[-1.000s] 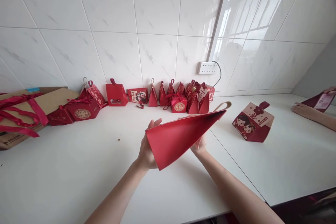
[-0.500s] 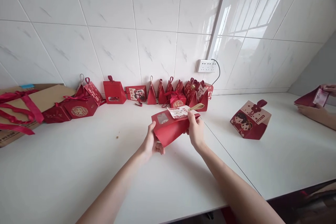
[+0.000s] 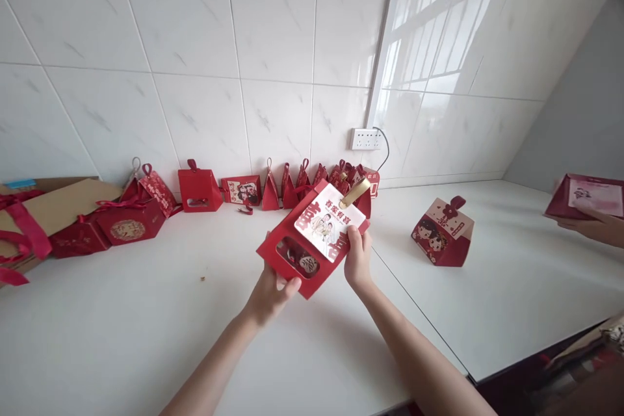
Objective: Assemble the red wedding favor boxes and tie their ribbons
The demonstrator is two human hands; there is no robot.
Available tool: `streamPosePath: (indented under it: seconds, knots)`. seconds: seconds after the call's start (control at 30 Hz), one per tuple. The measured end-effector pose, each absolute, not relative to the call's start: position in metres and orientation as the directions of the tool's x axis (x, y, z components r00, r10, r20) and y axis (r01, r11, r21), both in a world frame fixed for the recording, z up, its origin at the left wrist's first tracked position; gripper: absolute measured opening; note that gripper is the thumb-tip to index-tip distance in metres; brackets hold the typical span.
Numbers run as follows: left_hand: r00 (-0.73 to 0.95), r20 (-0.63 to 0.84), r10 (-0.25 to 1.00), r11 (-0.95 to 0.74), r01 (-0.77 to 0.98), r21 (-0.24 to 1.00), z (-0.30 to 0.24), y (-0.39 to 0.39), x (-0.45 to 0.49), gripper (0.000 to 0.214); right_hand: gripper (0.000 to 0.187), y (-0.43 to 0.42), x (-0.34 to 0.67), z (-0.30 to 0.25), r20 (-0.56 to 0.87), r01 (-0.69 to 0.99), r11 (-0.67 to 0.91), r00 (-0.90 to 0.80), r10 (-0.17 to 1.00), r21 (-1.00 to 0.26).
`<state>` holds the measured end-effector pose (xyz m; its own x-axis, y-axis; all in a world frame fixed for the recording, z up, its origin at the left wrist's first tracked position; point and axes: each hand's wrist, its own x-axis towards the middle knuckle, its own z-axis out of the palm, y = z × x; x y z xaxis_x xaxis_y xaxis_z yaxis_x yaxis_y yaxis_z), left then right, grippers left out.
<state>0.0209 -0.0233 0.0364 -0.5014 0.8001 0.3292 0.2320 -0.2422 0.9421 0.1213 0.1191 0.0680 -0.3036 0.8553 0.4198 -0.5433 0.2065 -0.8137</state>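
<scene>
I hold a flat red gift box (image 3: 312, 240) up over the white counter (image 3: 121, 331), its front facing me. It has a white picture card, a clear oval window and a tan ribbon loop at its top. My left hand (image 3: 270, 292) grips its lower left edge from below, thumb on the front. My right hand (image 3: 358, 257) is closed on its right edge, just under the card.
A row of small red gift boxes (image 3: 292, 185) stands along the tiled wall. Larger red boxes (image 3: 129, 221) and a cardboard carton (image 3: 53, 208) with red ribbons lie at the left. A printed red box (image 3: 443, 237) sits at the right. Another person's hand (image 3: 592, 227) holds a box at the far right.
The red box was turned from its plain back, held edge-on, to its printed front facing me, and raised. My view swung slightly right and tilted up.
</scene>
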Motion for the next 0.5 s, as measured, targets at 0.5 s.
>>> streamPosePath:
  seconds: [0.5]
  knots:
    - [0.074, 0.422, 0.904, -0.340, 0.724, 0.600, 0.033, -0.025, 0.029, 0.040, 0.031, 0.111, 0.242, 0.121, 0.675, -0.309, 0.601, -0.383, 0.631, -0.737]
